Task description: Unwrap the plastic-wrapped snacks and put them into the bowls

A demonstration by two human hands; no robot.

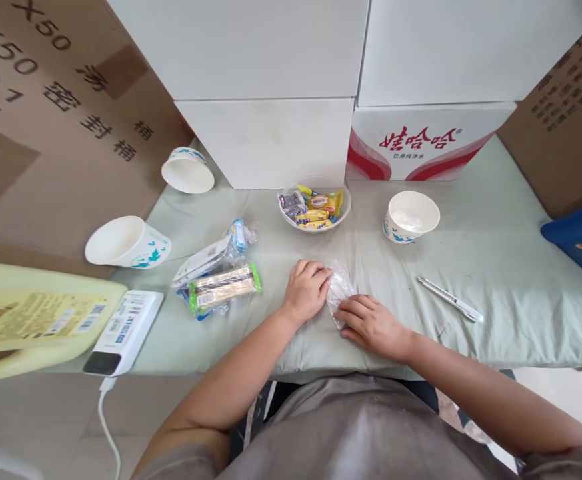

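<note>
Pressing down near the table's front edge, the left hand and right hand are lying flat with fingers together on a small clear plastic wrapper, which is sitting between them on the green cloth. Left of the wrapper, snack packets are crowding the cloth, while to its right a pen is lying amid open room. Beyond the wrapper, a glass bowl of sweets and a paper cup are standing before the white boxes.

A crinkled clear plastic wrapper lies on the pale green cloth-covered table between the left hand and right hand. Behind it stands a clear glass bowl of wrapped sweets; right lies a slim silver pen.
</note>
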